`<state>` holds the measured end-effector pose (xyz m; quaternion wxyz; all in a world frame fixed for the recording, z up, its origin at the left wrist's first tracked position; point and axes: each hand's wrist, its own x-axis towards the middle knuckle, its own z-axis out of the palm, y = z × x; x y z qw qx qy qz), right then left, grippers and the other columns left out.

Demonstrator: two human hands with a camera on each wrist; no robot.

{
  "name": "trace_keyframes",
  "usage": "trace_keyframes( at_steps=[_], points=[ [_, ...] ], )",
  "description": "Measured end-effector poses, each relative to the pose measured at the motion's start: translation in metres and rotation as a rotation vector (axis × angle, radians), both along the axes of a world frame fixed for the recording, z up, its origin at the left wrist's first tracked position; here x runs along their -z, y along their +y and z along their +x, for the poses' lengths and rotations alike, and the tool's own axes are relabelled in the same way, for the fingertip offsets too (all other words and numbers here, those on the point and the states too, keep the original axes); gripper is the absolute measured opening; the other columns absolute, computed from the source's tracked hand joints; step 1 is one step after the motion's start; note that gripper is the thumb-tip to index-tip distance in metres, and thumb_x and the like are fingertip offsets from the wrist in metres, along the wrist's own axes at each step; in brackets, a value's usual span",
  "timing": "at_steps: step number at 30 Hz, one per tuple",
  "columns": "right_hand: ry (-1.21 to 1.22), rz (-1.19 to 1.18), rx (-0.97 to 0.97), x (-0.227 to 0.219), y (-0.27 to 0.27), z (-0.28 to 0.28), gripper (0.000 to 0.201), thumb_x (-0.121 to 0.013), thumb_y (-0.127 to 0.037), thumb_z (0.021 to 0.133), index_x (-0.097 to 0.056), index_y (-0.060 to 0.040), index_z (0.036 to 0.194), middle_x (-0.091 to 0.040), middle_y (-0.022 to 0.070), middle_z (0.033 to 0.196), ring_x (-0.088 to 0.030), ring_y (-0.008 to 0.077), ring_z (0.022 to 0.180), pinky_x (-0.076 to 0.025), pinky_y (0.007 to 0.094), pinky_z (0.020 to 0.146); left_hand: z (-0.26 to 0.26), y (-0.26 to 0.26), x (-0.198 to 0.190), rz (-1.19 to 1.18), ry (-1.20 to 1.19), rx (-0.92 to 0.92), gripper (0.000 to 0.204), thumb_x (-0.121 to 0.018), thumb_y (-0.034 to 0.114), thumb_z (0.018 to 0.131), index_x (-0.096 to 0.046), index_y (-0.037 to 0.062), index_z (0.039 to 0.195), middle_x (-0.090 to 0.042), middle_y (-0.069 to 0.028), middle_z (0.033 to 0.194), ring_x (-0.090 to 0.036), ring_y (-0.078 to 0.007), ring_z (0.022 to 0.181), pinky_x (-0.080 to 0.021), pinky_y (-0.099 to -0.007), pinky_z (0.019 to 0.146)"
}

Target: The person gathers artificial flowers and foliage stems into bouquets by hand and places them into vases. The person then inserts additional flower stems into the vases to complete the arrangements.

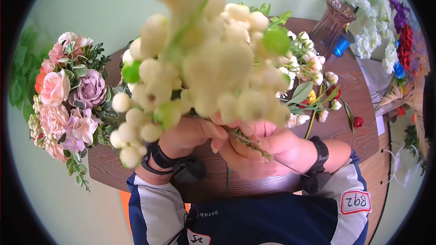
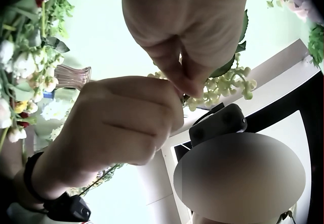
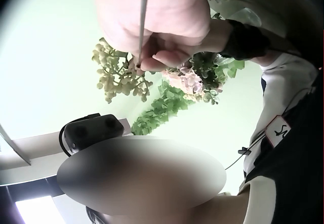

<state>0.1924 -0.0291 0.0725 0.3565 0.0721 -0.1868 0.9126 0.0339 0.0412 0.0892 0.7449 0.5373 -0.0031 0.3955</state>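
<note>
A spray of cream artificial berries (image 1: 218,70) fills the middle of the head view, close to the camera and blurred. In the left wrist view its berries (image 2: 223,88) show behind the fingers. My left hand (image 1: 193,132) pinches the stem just below the berries, thumb against fingertips. Lower on the same stem, my right hand (image 1: 268,149) grips it with curled fingers. The thin stem (image 3: 143,19) runs past the right hand in the right wrist view. Both hands meet above the table, fingertips close together.
A pink and mauve flower arrangement (image 1: 72,95) stands at left. White and red flowers (image 1: 313,63) lie on the brown wooden table (image 1: 340,122), a glass vase (image 1: 334,22) behind them. More flowers (image 1: 404,50) are at far right, above a white cable (image 1: 402,163).
</note>
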Motion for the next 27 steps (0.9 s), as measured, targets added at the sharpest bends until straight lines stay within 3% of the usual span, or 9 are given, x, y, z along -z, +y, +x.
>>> trace_keyframes(
  at_steps=[2, 4, 5, 8, 9, 15, 20, 22, 27],
  points=[
    [0.001, -0.029, -0.016, 0.002, -0.006, -0.007, 0.024, -0.046, -0.023, 0.094, -0.046, 0.0000, 0.087, -0.043, 0.0049, 0.078, -0.042, 0.0064, 0.052, -0.031, 0.0175, 0.046, -0.012, 0.000, -0.003, -0.072, 0.220, 0.148, 0.011, -0.058, 0.009, 0.082, -0.055, 0.0040, 0.073, -0.059, -0.0067, 0.073, -0.056, -0.0088, 0.061, -0.034, -0.0185, 0.035],
    [0.354, -0.096, -0.213, 0.015, -0.008, -0.020, 0.022, -0.046, -0.022, 0.094, -0.045, -0.0007, 0.086, -0.041, 0.0048, 0.077, -0.042, 0.0073, 0.052, -0.031, 0.0183, 0.044, -0.015, -0.015, -0.014, -1.145, 0.434, -0.395, 0.020, -0.064, 0.010, 0.080, -0.061, 0.0016, 0.097, -0.062, -0.0092, 0.086, -0.060, -0.0185, 0.077, -0.049, -0.0277, 0.065],
    [0.201, -0.140, -0.223, 0.010, -0.011, -0.015, 0.022, -0.046, -0.021, 0.093, -0.044, -0.0007, 0.085, -0.040, 0.0052, 0.077, -0.042, 0.0084, 0.051, -0.032, 0.0192, 0.044, -0.017, -0.010, -0.005, -1.144, 0.432, -0.393, 0.020, -0.064, 0.010, 0.080, -0.061, 0.0016, 0.097, -0.062, -0.0092, 0.086, -0.060, -0.0185, 0.077, -0.049, -0.0277, 0.065],
    [0.265, -0.070, -0.207, 0.013, -0.015, -0.020, 0.023, -0.048, -0.022, 0.093, -0.044, -0.0004, 0.085, -0.040, 0.0055, 0.078, -0.043, 0.0094, 0.049, -0.032, 0.0203, 0.043, -0.022, 0.020, 0.038, 0.165, 0.370, 0.163, 0.035, -0.076, 0.015, 0.071, -0.062, 0.0067, 0.102, -0.062, -0.0039, 0.101, -0.056, -0.0164, 0.093, -0.048, -0.0293, 0.078],
    [0.301, -0.044, -0.226, 0.017, -0.014, -0.023, 0.023, -0.048, -0.022, 0.093, -0.044, -0.0002, 0.085, -0.040, 0.0056, 0.079, -0.043, 0.0104, 0.048, -0.033, 0.0213, 0.043, -0.022, 0.025, 0.035, 0.300, 0.398, 0.149, 0.045, -0.081, 0.015, 0.064, -0.062, 0.0080, 0.103, -0.061, -0.0019, 0.099, -0.056, -0.0144, 0.092, -0.048, -0.0286, 0.077],
    [0.374, -0.097, -0.275, 0.018, -0.023, -0.029, 0.023, -0.049, -0.023, 0.092, -0.044, -0.0026, 0.084, -0.041, 0.0049, 0.075, -0.044, 0.0115, 0.045, -0.032, 0.0227, 0.041, 0.006, -0.013, 0.068, 0.206, 0.544, -0.450, 0.037, -0.079, 0.010, 0.066, -0.062, 0.0068, 0.099, -0.063, -0.0010, 0.087, -0.058, -0.0110, 0.081, -0.049, -0.0257, 0.068],
    [0.458, -0.131, -0.330, 0.021, -0.031, -0.034, 0.022, -0.050, -0.023, 0.091, -0.046, -0.0026, 0.087, -0.040, 0.0030, 0.063, -0.044, 0.0115, 0.043, -0.030, 0.0239, 0.040, -0.055, -0.028, 0.073, 0.181, 0.540, -0.303, 0.036, -0.078, 0.009, 0.066, -0.061, 0.0063, 0.098, -0.063, -0.0017, 0.087, -0.058, -0.0115, 0.080, -0.049, -0.0256, 0.067],
    [0.617, -0.172, -0.575, 0.020, -0.034, -0.037, 0.026, -0.051, -0.026, 0.090, -0.048, -0.0043, 0.076, -0.043, 0.0007, 0.063, -0.044, 0.0102, 0.042, -0.034, 0.0212, 0.040, -0.052, -0.020, 0.070, 0.167, 0.540, -0.238, 0.035, -0.077, 0.009, 0.067, -0.061, 0.0060, 0.098, -0.062, -0.0021, 0.087, -0.058, -0.0118, 0.079, -0.049, -0.0255, 0.066],
    [0.421, -0.204, -0.470, 0.048, -0.055, -0.031, 0.039, -0.059, -0.035, 0.084, -0.049, 0.0008, 0.097, -0.045, 0.0016, 0.065, -0.043, 0.0107, 0.049, -0.040, 0.0239, 0.043, -0.036, -0.016, 0.066, 0.142, 0.525, -0.056, 0.033, -0.076, 0.007, 0.067, -0.061, 0.0053, 0.097, -0.062, -0.0030, 0.088, -0.059, -0.0124, 0.078, -0.049, -0.0252, 0.064]
  ],
)
